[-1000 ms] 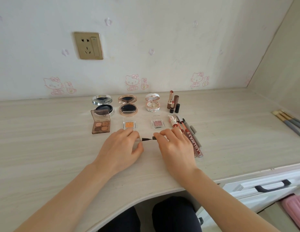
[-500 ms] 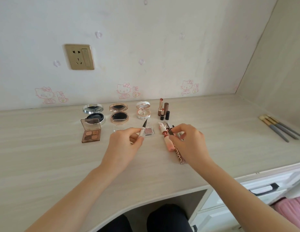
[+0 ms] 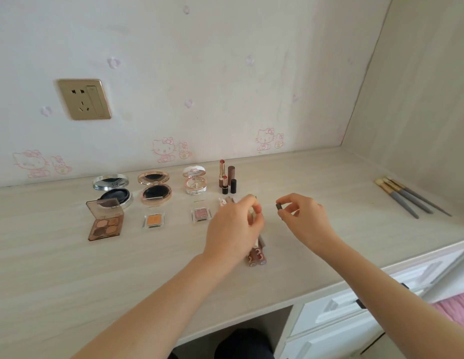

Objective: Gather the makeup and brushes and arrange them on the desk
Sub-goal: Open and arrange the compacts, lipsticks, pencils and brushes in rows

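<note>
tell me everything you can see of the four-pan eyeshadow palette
The eyeshadow palette is a square case, seemingly brownish see-through plastic. Its hinged lid stands open at the back; the base lies flat on the desk and holds four pans in tan and brown shades. It sits leftmost in the front row, before the silver compact, whose front its lid partly hides. Only the desk visibly touches it.

Matt wood-grain desk [image 3: 70, 268]; glossy silver metallic compact [image 3: 112, 189].

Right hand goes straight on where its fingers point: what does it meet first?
Probably the left hand, pinching a pen just left of the dark cap that the right hand holds; depth unclear.
</note>
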`<move>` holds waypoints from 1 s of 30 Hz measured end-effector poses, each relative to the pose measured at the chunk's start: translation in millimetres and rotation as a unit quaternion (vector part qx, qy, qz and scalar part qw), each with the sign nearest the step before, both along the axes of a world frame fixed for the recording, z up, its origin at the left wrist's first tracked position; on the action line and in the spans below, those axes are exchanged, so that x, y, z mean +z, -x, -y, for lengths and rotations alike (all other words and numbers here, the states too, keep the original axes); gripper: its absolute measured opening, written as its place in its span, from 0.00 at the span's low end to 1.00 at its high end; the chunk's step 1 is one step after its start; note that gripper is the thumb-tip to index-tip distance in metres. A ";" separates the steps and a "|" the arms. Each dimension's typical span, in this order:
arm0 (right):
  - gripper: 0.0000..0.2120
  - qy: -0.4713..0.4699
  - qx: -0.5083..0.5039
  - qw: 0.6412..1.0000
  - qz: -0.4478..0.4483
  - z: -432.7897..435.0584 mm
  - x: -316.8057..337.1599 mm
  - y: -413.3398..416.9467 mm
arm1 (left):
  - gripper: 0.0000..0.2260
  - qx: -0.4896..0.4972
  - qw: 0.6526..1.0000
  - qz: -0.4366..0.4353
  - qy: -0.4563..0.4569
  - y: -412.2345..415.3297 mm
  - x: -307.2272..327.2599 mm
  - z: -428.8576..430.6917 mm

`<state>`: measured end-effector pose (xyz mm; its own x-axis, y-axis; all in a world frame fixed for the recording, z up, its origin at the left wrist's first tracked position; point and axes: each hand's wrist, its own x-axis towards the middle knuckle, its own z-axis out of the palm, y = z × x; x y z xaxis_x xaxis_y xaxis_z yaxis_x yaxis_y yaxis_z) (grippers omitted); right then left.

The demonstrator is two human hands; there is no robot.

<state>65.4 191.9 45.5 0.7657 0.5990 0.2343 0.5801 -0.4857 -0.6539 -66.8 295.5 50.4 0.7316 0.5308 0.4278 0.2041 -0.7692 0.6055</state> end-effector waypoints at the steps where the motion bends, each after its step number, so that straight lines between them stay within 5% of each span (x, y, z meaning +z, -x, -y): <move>1: 0.08 0.005 -0.007 1.000 0.011 1.7 -3.6 -4.6 | 0.01 -0.006 1.000 -0.011 -0.017 -8.2 -1.0 4.6; 15: 0.13 0.105 0.027 0.979 0.171 24.3 -32.5 -30.3 | 0.08 -0.026 0.954 -0.140 -0.263 -58.3 -21.2 14.8; 20: 0.15 0.076 0.064 0.985 0.145 30.4 -29.0 -29.1 | 0.18 -0.058 0.951 -0.177 -0.245 -44.2 -20.9 12.1; 30: 0.15 0.065 0.120 0.976 0.171 26.1 -34.5 -25.7 | 0.20 -0.122 0.947 -0.197 -0.223 -16.0 -14.8 -0.1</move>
